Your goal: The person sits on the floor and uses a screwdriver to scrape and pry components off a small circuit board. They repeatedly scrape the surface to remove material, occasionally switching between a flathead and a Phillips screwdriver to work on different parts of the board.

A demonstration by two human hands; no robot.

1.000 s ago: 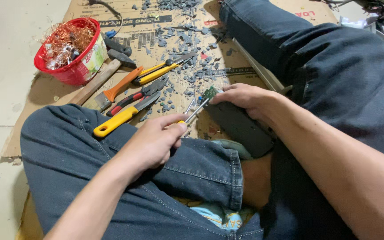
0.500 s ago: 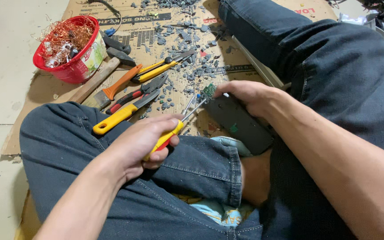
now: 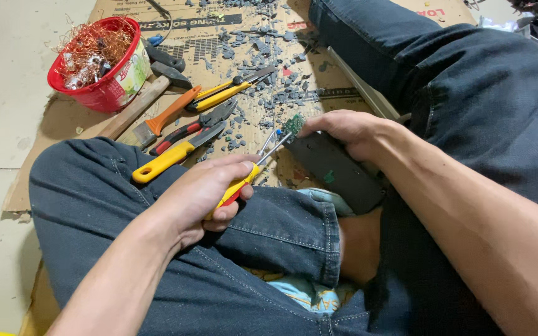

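Red bowl [image 3: 98,93] of copper wire scrap sits far left, contents too tangled to sort out; hammer [image 3: 147,99] head is partly hidden behind it. Left hand [image 3: 203,193] has fingers curled tight on yellow-handled pliers [image 3: 250,174], handles mostly buried in the fist, tips at the green circuit board [image 3: 294,123]. Right hand [image 3: 347,129] is clamped over the dark casing [image 3: 337,171] resting on the thigh, fingertips hidden, board poking out the casing's top end.

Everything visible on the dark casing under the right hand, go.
The dark casing is a long, flat, black slab, plastic by the look, lying slantwise across the person's lap against the denim. The right hand grips its far end, where a small green circuit board sticks out. The metal tips of the yellow-handled tool, held in the left hand, reach toward that board. A small green mark shows on its top face; the near end is free.
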